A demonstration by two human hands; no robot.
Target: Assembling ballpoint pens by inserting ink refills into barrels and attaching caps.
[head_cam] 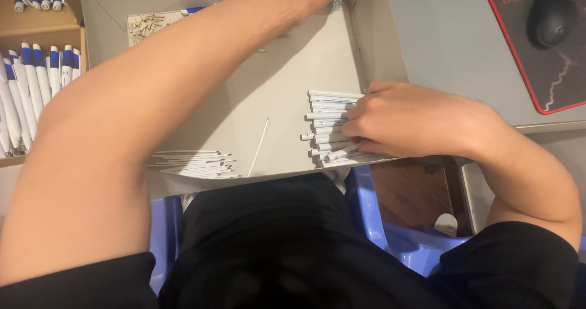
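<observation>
The person wears a black short-sleeved top, its sleeves ending above the elbows, and dark black clothing over the lap. Both forearms and both hands are bare, without rings, watch or gloves.

One head-worn camera looks steeply down — close over the cardboard tray (268, 89) on the lap.

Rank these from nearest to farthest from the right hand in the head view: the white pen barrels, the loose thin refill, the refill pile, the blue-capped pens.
1. White pen barrels: under the right hand, touching.
2. Loose thin refill: mid-tray, leftward.
3. Refill pile: tray's lower left.
4. Blue-capped pens: far left box.
</observation>
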